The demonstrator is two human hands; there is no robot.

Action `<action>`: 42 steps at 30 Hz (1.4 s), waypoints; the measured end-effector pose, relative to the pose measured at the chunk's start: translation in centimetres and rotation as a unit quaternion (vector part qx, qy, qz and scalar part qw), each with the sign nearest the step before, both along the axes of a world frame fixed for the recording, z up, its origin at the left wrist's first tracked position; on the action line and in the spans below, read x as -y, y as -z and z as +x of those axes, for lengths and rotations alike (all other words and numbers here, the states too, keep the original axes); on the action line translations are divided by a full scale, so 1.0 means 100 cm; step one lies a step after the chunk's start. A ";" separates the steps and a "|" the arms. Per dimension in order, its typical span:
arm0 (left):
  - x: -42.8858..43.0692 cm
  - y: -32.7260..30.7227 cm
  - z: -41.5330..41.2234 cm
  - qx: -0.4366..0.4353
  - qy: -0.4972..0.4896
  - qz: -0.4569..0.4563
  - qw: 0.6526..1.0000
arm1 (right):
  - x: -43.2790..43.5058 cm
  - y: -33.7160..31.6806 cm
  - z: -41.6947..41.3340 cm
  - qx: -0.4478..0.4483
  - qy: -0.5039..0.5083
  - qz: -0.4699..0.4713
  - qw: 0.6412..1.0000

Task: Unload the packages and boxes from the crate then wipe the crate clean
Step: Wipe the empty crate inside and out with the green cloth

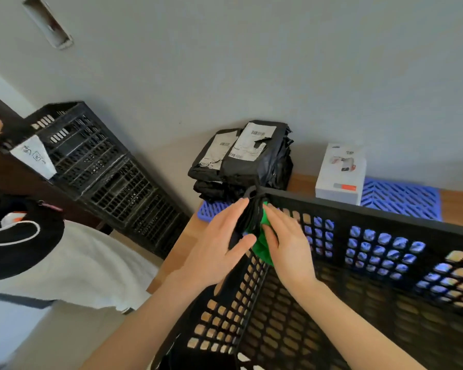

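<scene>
A black perforated crate [358,263] fills the lower right, its inside showing no packages. At its far left corner my left hand [219,244] grips the corner post from outside, thumb across it. My right hand [286,244] presses a green cloth [263,249] against the inner side of that same corner with straight fingers. A stack of black packages [246,158] with white labels lies beyond the crate, and a white box [341,173] stands to its right.
Blue plastic mats [401,198] lie on the wooden surface [300,182] under the packages and box. Stacked black crates [104,166] stand on the left by the wall. Another person in dark and white clothing [38,249] is at far left.
</scene>
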State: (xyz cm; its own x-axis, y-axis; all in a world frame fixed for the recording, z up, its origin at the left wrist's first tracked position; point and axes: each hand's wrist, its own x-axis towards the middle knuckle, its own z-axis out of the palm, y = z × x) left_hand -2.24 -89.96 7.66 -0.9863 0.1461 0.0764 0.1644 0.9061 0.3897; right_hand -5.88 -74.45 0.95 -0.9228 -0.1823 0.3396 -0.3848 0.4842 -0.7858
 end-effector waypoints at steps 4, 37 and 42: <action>-0.005 0.001 0.000 -0.016 0.029 -0.048 0.998 | 0.014 0.010 -0.002 -0.022 0.017 -0.024 0.999; -0.012 0.003 -0.002 -0.019 0.018 -0.099 0.995 | 0.034 0.036 -0.011 -0.023 0.031 -0.246 0.968; -0.011 0.004 -0.001 -0.036 0.012 -0.089 0.995 | 0.037 0.052 -0.010 -0.032 0.004 -0.190 0.981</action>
